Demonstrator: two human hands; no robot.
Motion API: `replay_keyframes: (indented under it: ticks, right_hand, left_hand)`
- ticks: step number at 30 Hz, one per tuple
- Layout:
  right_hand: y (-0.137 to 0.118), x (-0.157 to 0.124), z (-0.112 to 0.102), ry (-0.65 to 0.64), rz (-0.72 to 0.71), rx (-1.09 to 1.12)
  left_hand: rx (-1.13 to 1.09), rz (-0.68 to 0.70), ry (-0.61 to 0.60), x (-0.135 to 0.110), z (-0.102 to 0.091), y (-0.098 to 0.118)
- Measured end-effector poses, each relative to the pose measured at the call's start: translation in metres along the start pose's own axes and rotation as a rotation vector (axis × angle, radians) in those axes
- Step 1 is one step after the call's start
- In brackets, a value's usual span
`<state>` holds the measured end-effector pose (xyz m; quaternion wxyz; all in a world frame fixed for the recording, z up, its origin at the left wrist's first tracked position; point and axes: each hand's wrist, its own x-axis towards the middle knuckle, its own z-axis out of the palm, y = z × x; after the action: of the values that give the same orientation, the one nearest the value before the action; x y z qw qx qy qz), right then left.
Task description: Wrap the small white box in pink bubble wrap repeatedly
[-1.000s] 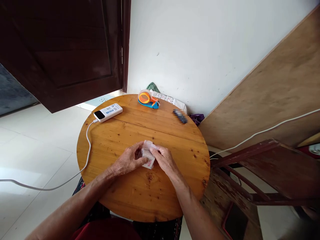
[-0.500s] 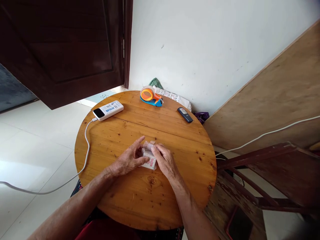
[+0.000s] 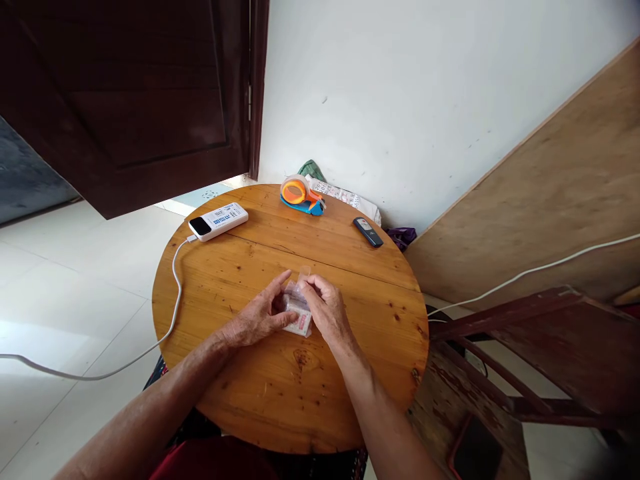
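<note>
A small white packet with red print (image 3: 302,323), wrapped in clear plastic, lies on the round wooden table (image 3: 240,407). My left hand (image 3: 260,313) steadies it from the left, thumb across its top and index finger stretched out past its far end. Clear plastic wrapping (image 3: 292,291) bunches up at the packet's far side. Thumb and fingers of my right hand (image 3: 326,305) pinch this wrapping at the far right corner. A see-through flap (image 3: 304,272) sticks up just beyond the right fingertips. The fingers hide part of the packet.
Toward the back stand an orange and blue tape dispenser (image 3: 302,195) and a dark handheld device (image 3: 368,232). A white power bank (image 3: 219,221) with a white cable (image 3: 176,280) lies at the left. A wooden chair (image 3: 500,353) holding a dark phone (image 3: 475,448) stands right.
My right hand has shifted slightly up and left along the wrapping, and the clear flap now stands further out past its fingers. My left hand stays on the packet.
</note>
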<state>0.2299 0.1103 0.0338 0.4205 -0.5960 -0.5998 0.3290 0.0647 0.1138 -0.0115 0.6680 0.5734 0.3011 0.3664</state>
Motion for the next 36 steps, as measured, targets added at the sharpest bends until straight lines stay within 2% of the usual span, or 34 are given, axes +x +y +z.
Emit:
replay_keyframes:
  ticks: [7, 16, 22, 31, 36]
  right_hand:
    - [-0.004, -0.003, 0.0, 0.026, -0.022, -0.146]
    - [0.004, -0.012, -0.014, -0.011, -0.132, -0.086]
    - [0.003, -0.016, -0.013, -0.05, -0.194, -0.191]
    - [0.009, -0.017, -0.016, -0.099, -0.461, -0.261]
    - [0.004, -0.018, -0.023, -0.176, -0.528, -0.458]
  left_hand:
    - [-0.01, 0.01, 0.003, 0.002, -0.001, 0.0]
    - [0.075, 0.074, 0.082, 0.002, 0.0, 0.001]
    - [0.368, 0.021, 0.182, 0.003, -0.001, 0.014]
    - [0.689, 0.087, 0.294, 0.003, 0.007, 0.014]
    - [0.652, 0.094, 0.307, 0.003, 0.0, 0.012]
